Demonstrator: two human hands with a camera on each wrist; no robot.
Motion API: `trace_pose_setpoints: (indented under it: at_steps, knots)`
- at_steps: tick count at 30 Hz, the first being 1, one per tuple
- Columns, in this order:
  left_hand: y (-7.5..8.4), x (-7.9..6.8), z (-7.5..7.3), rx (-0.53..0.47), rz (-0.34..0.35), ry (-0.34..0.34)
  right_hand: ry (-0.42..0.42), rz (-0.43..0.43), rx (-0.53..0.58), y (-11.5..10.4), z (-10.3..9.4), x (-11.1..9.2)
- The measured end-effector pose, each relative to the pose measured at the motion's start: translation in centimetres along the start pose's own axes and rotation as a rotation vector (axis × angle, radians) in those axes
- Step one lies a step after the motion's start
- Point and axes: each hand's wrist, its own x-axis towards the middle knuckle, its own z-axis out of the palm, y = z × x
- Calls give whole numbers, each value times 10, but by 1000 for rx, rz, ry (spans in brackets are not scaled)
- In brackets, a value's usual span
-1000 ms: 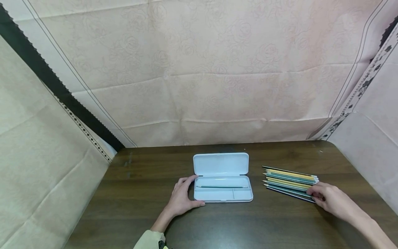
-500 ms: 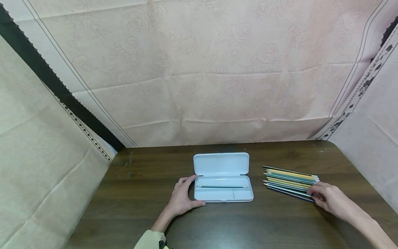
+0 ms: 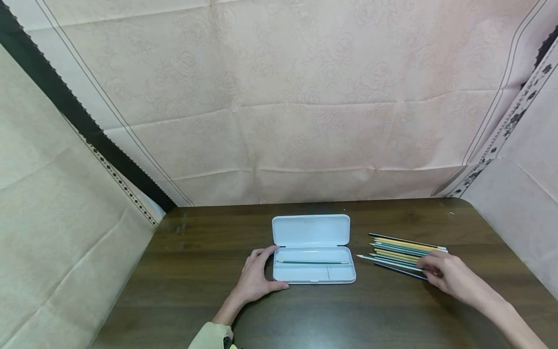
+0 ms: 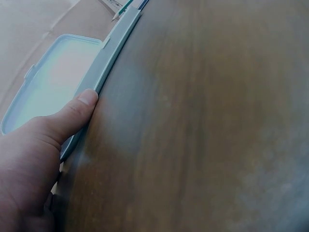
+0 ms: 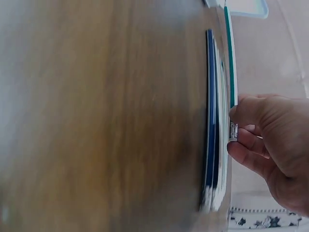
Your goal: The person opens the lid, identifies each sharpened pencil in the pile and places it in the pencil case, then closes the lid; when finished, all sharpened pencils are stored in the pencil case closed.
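tabletop (image 3: 322, 315): brown wood
my left hand (image 3: 256, 277): thumb and fingers gripping the open case (image 3: 301, 273) at its left end
my right hand (image 3: 449, 277): clamped on a green pencil (image 5: 231, 63), tip toward the case, over the pencil row (image 3: 403, 248)
case: one teal pencil (image 3: 311, 262) inside
backdrop: pale cloth (image 3: 305, 97)

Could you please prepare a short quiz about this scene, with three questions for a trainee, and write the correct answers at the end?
1. Multiple choice: what does the person's right hand pinch?
A) a silver metal ruler
B) a slender, green-and-white wooden pencil
C) a red plastic pen

2. True or false: the person's left hand touches the left end of the light-blue, rectangular, plastic-looking case, whose lid is open.

3. Count: how many pencils lie inside the case?

Key:
1. B
2. True
3. One: a thin teal pencil
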Motion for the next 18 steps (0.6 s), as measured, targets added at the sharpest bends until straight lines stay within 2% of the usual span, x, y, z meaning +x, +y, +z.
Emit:
trace_pose_setpoints:
  at_steps: [6, 14, 18]
  knots:
    - [0, 0, 0, 3, -1, -1, -13, -30, 36, -12, 12, 22]
    - [0, 1, 0, 4, -7, -6, -129, 47, 64, -34, 26, 53]
    - [0, 0, 0, 3, -8, -7, -159, 34, 93, -42, 34, 66]
